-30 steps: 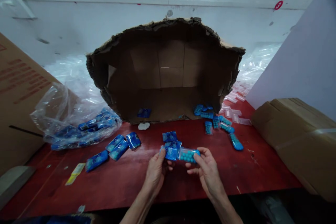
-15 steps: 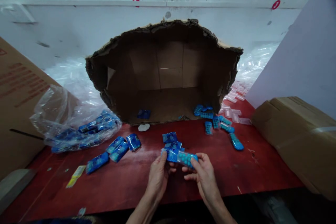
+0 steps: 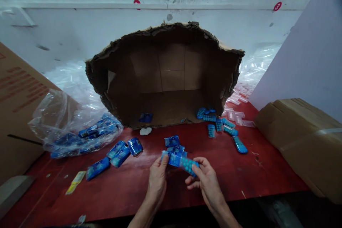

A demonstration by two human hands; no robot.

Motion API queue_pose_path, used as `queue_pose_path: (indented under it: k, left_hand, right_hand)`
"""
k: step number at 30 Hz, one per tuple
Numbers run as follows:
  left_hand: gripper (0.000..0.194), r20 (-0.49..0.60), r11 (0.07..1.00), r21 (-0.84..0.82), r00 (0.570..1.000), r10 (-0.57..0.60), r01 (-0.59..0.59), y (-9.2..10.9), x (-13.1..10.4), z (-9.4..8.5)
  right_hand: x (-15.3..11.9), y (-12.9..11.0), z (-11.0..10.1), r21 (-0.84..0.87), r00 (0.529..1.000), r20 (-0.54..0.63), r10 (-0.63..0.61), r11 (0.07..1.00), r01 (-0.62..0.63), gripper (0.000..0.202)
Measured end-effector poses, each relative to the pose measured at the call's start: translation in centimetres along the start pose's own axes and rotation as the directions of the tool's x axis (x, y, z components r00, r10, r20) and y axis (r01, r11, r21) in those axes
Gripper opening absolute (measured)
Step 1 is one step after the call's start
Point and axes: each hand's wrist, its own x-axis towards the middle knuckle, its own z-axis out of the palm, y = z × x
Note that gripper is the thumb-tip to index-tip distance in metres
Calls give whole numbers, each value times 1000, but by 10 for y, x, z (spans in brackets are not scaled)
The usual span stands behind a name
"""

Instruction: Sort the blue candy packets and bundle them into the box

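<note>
My left hand is closed, its thumb pinching the left end of a printed blue wrapper. The fingers of my right hand grip the other end of a clear case of turquoise beads, which meets the wrapper and tilts down to the right. How far the case sits inside the wrapper, I cannot tell. Just behind the hands lie flat blue wrappers in a small overlapping pile. Several filled blue packets rest on the red table to the left.
A torn-edged cardboard box faces me. Bead-filled cases lie at its right front corner. On the left, a clear plastic bag holds blue packets. A closed carton stands at right, and clear empty cases lie behind it.
The case and wrapper tilt more, with the right end lower. My left fingers have drawn back from beneath the wrapper. The whole view has shifted slightly.
</note>
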Motion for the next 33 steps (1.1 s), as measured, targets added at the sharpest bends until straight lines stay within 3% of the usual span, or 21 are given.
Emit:
queue_pose_path:
  k: [6,11,14,16,18,21,27,33]
  left_hand:
    - [25,22,976,214,999,27,-31,3,4,-4]
    - [21,88,999,-25,995,-39,41,-5,1,8]
    - [16,155,992,-67,983,-93,105,-7,-3,13]
    - [17,186,983,-74,971,-150,166,-4,-5,14]
    - [21,231,969,-53,947,-222,240,2,-4,13]
    - [24,307,959,17,911,-274,283,9,-3,11]
    - [25,298,944,-27,904,-306,328,7,-6,12]
    - [26,373,949,-24,884,-284,315,7,-12,10]
  right_hand:
    - [7,2,-5,-129,997,14,-74,989,75,38]
    - [9,15,-3,-181,985,-20,-173,969,167,33]
    - [9,17,1,-216,979,-30,-200,958,189,30]
    - [10,11,2,-177,986,25,-165,970,167,31]
    - [14,1,-1,-71,982,175,-66,994,80,32]
    - [22,-11,-8,58,922,387,15,997,-41,34]
    - [28,-10,-7,43,918,388,-81,997,69,38]
    - [24,-9,-8,110,907,420,-39,994,-9,37]
